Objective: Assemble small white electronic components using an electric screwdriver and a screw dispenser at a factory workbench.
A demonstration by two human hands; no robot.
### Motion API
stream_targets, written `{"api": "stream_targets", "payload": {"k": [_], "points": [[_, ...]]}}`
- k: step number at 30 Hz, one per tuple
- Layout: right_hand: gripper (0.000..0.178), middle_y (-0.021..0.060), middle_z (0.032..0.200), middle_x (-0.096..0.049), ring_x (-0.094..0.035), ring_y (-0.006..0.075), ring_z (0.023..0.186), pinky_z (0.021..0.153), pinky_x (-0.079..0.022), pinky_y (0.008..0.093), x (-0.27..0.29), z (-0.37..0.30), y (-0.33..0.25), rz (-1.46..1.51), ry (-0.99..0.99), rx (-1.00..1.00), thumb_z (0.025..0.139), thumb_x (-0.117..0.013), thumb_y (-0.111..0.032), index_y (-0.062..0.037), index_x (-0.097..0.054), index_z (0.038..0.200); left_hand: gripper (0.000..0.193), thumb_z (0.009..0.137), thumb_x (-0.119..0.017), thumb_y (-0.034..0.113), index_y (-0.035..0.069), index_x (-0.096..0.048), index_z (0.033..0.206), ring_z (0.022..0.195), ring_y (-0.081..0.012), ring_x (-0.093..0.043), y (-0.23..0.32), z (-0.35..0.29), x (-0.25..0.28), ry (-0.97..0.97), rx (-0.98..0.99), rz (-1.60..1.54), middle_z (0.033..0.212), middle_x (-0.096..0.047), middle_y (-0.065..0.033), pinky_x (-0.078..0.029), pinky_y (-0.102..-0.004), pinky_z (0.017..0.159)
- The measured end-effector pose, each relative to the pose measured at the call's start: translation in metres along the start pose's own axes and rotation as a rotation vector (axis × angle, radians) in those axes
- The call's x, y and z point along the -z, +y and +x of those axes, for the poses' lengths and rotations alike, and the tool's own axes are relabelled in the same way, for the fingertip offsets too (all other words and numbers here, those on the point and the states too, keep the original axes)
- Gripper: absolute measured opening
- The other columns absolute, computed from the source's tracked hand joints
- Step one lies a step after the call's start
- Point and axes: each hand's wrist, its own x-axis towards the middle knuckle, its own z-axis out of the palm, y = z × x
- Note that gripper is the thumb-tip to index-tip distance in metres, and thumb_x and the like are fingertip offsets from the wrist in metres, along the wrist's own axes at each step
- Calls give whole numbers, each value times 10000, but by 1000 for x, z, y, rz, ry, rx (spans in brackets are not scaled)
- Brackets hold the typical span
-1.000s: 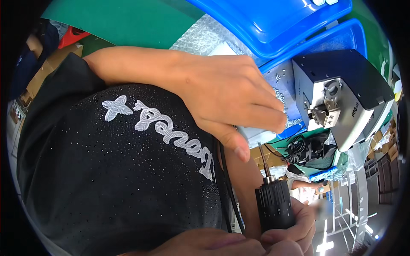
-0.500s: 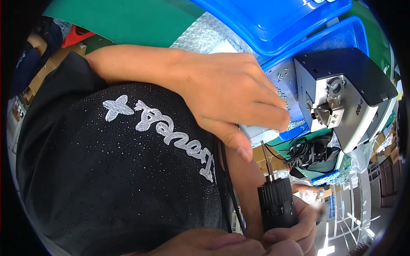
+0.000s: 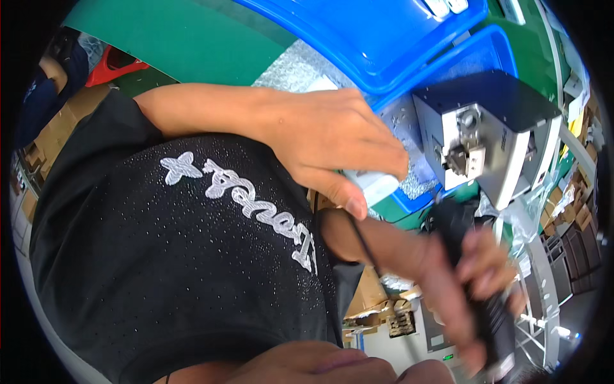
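Observation:
My left hand (image 3: 339,137) is closed around a small white plastic housing (image 3: 378,187), whose near end shows below the fingers; the rest is covered by the hand. My right hand (image 3: 451,301), smeared by motion, grips a black electric screwdriver (image 3: 453,227) with a cord. The screwdriver's head points up toward the front of a black and silver box-shaped screw feeder (image 3: 489,96), apart from the white housing. Its bit is too blurred to make out.
A large blue bin (image 3: 332,41) lies at the far side, holding white parts at its far end. Beside the feeder, a blue tray (image 3: 396,115) contains many small screws (image 3: 419,182). Bubble wrap (image 3: 297,64) rests on the green table (image 3: 179,38). Cardboard boxes (image 3: 368,297) stand beyond.
My right hand has drawn the screwdriver away from the white housing and swung it right, up toward the feeder. The left hand still holds the housing. The whole view has shifted slightly.

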Motion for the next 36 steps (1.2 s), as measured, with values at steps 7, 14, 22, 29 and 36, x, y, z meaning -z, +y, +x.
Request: {"api": "stream_targets", "payload": {"k": [7, 14, 22, 29, 36], "points": [[175, -43, 677, -461, -446, 140, 484, 443, -403, 296, -45, -18, -48, 97, -135, -12, 998, -441, -267, -142, -518, 903, 619, 920, -570, 579, -32, -596, 1015, 620, -302, -595, -4, 0, 2, 15, -10, 9, 762, -578, -119, -464, -365, 510], [190, -49, 645, -428, -425, 121, 460, 422, -367, 272, -52, -23, -36, 90, -52, 99, 994, -438, -263, -150, -476, 845, 633, 922, -553, 594, -32, -606, 999, 603, -287, -588, -5, -1, -3, 23, -40, 12, 731, -558, -105, -457, -362, 498], [266, -68, 576, -339, -378, 75, 418, 412, -330, 256, -67, -21, -36, 32, -14, 84, 965, -488, -224, -164, -353, 743, 644, 924, -543, 600, -36, -604, 1002, 606, -280, -579, -2, -1, -1, -14, -25, 15, 754, -557, -106, -444, -351, 491], [243, -81, 582, -394, -391, 72, 418, 428, -360, 247, -31, -13, -41, 47, -157, -54, 925, -573, -164, -179, -407, 749, 641, 927, -541, 595, -39, -608, 995, 623, -266, -580, -2, -3, 3, -33, 8, 48, 769, -548, -104, -442, -344, 485], [243, -73, 571, -409, -408, 74, 417, 426, -366, 244, -36, -10, -19, 101, -83, -11, 918, -570, -147, -169, -412, 735, 638, 922, -543, 599, -32, -606, 992, 616, -255, -574, -4, -1, -2, -15, 36, 47, 777, -542, -93, -443, -339, 483]]}}
